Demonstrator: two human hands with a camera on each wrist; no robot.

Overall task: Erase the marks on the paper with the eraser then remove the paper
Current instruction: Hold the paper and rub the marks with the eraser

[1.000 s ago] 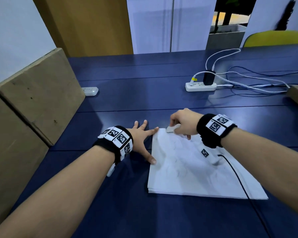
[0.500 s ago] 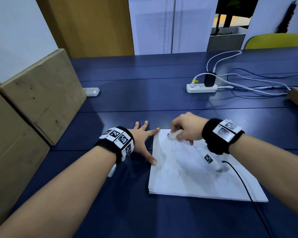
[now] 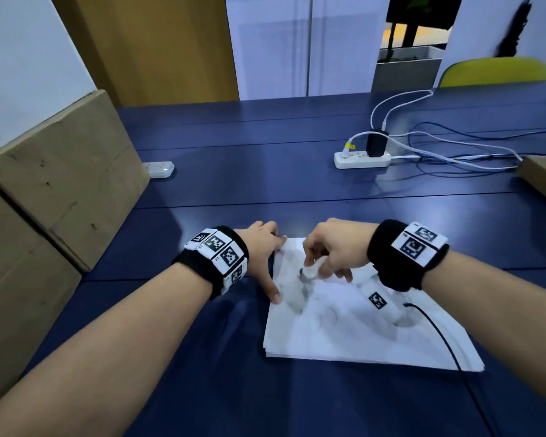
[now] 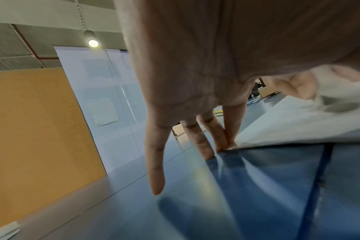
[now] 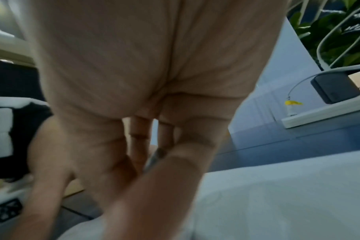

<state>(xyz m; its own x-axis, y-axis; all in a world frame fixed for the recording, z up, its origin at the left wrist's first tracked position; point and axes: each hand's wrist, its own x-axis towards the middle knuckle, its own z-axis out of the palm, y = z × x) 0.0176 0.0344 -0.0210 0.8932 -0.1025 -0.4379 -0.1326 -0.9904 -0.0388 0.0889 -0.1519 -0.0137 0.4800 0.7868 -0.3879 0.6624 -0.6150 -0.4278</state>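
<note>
A white sheet of paper (image 3: 353,326) with faint grey pencil marks lies on the blue table (image 3: 265,171). My right hand (image 3: 331,250) pinches a small white eraser (image 3: 311,272) and presses it on the paper's upper left part. My left hand (image 3: 265,257) lies flat with spread fingers (image 4: 228,142) on the paper's left edge (image 4: 298,123), holding it down. In the right wrist view the eraser (image 5: 156,155) shows as a grey sliver between blurred fingers of the right hand (image 5: 146,162).
Cardboard boxes (image 3: 54,190) stand along the table's left side. A white power strip (image 3: 361,159) with a black adapter and trailing cables lies at the back right. A small white device (image 3: 158,169) sits by the boxes. A black cable (image 3: 438,335) crosses the paper.
My right hand has slid the eraser from the paper's top edge down and toward me across the sheet. The left hand has stayed on the paper's left edge.
</note>
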